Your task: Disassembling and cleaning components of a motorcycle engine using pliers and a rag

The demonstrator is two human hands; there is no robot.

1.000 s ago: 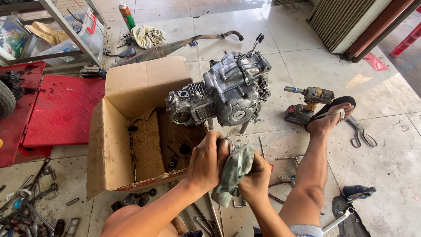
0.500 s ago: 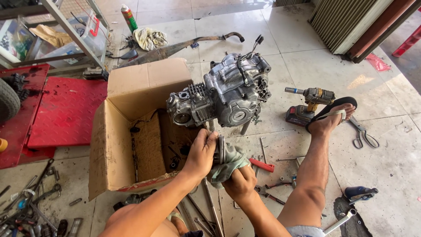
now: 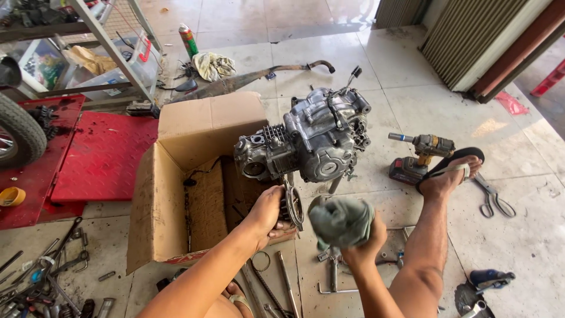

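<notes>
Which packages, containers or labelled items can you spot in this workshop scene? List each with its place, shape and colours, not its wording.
Cardboard box: centre left on the floor, on its side, brown, flaps open.
Spray can: top, upright on the tiles, green with red cap.
Clear plastic bin: upper left under the shelf frame, see-through.
Tape roll: far left, yellow ring.

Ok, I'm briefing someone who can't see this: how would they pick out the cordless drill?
Start at the grey motorcycle engine on the tiled floor. Just right of it, by the sandalled foot, lies the cordless drill: the only tool with a chunky yellow-and-black body; scissors lie beyond.
</notes>
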